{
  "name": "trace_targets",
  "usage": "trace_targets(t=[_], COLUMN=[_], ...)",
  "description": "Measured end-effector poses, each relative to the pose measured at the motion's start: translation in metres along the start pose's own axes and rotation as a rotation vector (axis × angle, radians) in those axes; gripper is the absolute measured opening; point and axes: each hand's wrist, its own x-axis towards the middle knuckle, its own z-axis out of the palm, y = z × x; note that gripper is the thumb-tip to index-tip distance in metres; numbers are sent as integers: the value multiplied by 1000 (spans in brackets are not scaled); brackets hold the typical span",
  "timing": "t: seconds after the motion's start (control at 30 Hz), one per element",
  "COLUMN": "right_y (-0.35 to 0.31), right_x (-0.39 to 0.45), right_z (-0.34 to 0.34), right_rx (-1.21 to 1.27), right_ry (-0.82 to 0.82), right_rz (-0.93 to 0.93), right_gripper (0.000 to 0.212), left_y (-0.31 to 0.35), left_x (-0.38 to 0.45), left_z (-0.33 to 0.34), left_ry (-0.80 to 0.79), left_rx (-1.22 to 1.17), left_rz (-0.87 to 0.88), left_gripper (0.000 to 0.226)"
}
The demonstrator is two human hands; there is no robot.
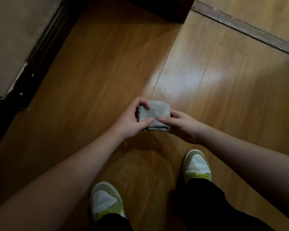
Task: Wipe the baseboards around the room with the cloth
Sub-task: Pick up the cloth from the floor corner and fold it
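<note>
Cloth held in both hands

A person is standing on the floor [107, 64], holding a folded cloth [154, 117] in front of them. The left hand [132, 120] and right hand [182, 125] are both pinching it, thumbs on top, fingers curled round its edges. The baseboard [38, 59] is running along the wall well to the left

Floor [107, 67]: open wood between baseboard and dark furniture.
Baseboard [40, 52]: runs along the left wall, nothing against it.
Dark furniture [165, 9]: blocks the far end.
Threshold strip [244, 29]: crosses upper right.
</note>
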Motion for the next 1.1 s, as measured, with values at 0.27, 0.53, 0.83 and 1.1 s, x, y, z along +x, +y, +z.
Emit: trace_targets(t=[0.27,0.53,0.83,1.1], right_y=[-6,-4,-5,-7], right_x=[-1,0,0,-10], right_z=[1,6,14,27], right_rx=[-6,209,-129,-491], right_ry=[64,177,397,308], right_rz=[-84,-96,-170,-277], right_gripper=[61,69,34,22], left_y=[-12,-20,-7,-11], left_x=[8,9,1,0], left_z=[6,12,2,-10], left_ry=[-26,76,-69,-159], left_rx=[-522,-536,-608,-604], left_rz=[-501,-384,-522,-565], left_gripper=[52,20,49,52])
